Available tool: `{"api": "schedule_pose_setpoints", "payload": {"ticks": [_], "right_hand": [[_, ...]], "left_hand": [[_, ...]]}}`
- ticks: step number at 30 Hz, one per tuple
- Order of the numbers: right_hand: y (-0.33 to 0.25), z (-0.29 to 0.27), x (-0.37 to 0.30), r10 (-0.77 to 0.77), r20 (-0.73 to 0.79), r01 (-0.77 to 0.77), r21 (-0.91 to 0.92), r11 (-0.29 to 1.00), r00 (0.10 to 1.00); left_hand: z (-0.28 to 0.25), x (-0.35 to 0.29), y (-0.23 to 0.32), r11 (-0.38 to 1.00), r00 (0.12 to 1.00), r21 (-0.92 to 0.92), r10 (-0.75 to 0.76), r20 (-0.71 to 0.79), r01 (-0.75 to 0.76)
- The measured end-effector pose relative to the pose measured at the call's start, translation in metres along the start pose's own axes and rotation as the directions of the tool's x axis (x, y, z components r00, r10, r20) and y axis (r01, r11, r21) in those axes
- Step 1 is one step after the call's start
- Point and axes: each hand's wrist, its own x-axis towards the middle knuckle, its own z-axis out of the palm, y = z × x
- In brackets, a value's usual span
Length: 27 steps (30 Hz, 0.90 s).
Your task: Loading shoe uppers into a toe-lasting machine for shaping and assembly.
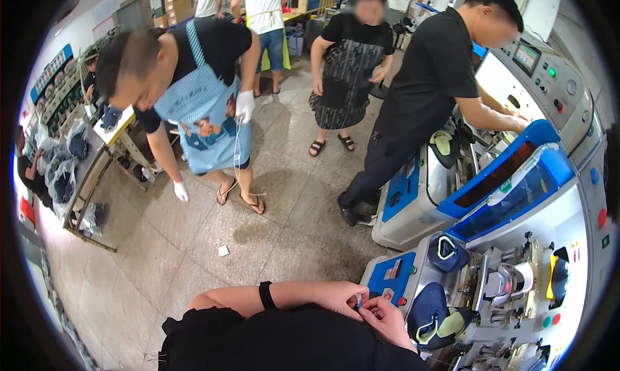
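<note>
Pinching a small bluish piece (359, 300) between left hand (343, 299) and right hand (387, 318), its direction and long axis indistinct

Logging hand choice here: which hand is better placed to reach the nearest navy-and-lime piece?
Probably the right hand: it lies nearer the navy-and-lime piece, while the left hand sits on its far side. The two hands are close together, though.

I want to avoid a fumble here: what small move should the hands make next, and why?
Probably ease the left hand slightly off the right hand to uncover the small item they seem to pinch: they meet so closely that it is too hidden to identify. The nearby navy shoe is in neither hand, so it can likely wait.
</note>
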Motion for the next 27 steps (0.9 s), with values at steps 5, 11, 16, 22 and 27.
{"api": "schedule_pose_setpoints", "payload": {"ticks": [5,11,16,22,27], "right_hand": [[-0.005,-0.005,-0.009,0.002,-0.044,-0.004,-0.031,1.0,0.999],[0.002,-0.007,-0.021,0.036,-0.107,-0.037,-0.004,0.999,0.994],[0.009,-0.006,-0.035,0.054,-0.155,-0.053,0.009,0.999,0.986],[0.018,0.0,-0.06,0.11,-0.298,-0.101,0.046,0.994,0.948],[0.017,0.007,-0.077,0.049,-0.392,-0.031,0.053,0.998,0.919]], "left_hand": [[0.003,0.012,0.003,1.0,0.998,0.019,-0.003,0.063,0.002],[0.008,0.025,0.002,1.0,0.991,0.009,0.002,0.132,-0.004],[0.014,0.034,0.01,1.0,0.985,0.016,0.01,0.173,-0.013],[0.021,0.047,0.025,0.995,0.951,0.079,0.035,0.306,-0.062],[0.026,0.047,0.043,0.987,0.931,0.161,-0.073,0.357,0.016]]}}
